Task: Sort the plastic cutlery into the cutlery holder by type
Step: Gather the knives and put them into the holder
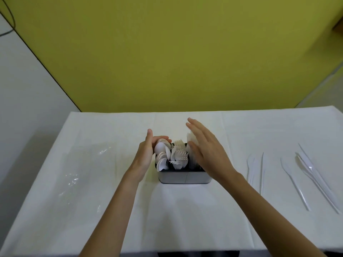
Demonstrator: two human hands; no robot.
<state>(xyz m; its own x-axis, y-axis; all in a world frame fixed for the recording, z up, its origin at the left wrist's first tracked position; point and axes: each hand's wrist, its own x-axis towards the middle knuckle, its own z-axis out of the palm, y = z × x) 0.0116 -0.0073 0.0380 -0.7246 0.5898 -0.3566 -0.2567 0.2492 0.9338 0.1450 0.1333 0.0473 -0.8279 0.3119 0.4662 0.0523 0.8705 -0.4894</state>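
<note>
While both hands steady the grey rectangular plastic cutlery holder (183, 176), fingers spread and holding nothing, I'd press gently so the white plastic knives (304, 175) on the tabletop (185, 210) slot in afterwards.

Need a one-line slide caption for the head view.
Both hands, left and right, flank the cutlery holder of spoons and forks; knives lie loose.

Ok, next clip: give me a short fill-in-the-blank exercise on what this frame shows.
1. In the cutlery holder, the forks stand in the ____ compartment.
2. The left hand cups the bunch of ____ at the holder's left end.
3. The loose knives lie on the white tablecloth to the holder's ____.
4. The right hand is open, fingers ____.

Missing words: middle; spoons; right; spread
</note>
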